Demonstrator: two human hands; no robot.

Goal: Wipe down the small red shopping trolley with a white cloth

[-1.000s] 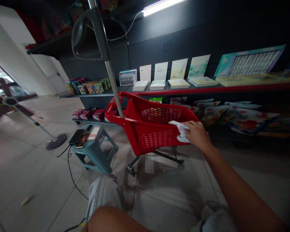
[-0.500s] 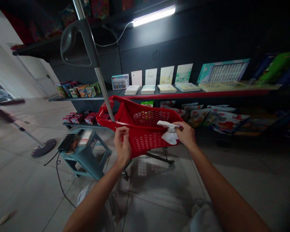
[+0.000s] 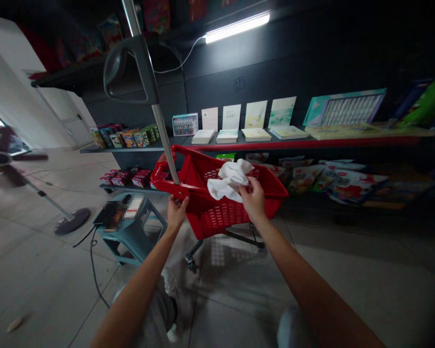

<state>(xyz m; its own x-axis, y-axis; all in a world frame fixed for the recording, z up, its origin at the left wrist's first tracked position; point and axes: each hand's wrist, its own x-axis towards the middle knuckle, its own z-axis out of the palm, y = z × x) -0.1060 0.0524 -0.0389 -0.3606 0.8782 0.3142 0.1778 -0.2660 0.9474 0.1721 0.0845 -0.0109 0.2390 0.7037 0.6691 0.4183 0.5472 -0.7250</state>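
Observation:
A small red plastic shopping cart (image 3: 217, 217) with perforated sides stands in front of me, its handle end to the left. My left hand (image 3: 176, 212) grips the near side of the cart just below the handle end, thumb and fingers on the rim edge. My right hand (image 3: 253, 195) pinches a crumpled white cloth (image 3: 230, 181), which is raised over the near rim of the basket. The cloth hides part of the basket's inside. A metal pole (image 3: 161, 125) with a grey loop-shaped fitting (image 3: 150, 72) rises from the cart's handle end.
Behind the cart, a dark shelf (image 3: 181, 142) carries booklets, marker sets and small boxes. Bagged goods (image 3: 355, 183) fill the lower shelf. A blue-grey plastic stool (image 3: 130, 241) with blurred items and a cable stands at left, near a round-based stand (image 3: 72, 221).
My left hand has come down onto the cart's edge and closed on it. My right hand has moved left and lifted the cloth from the far end of the near rim.

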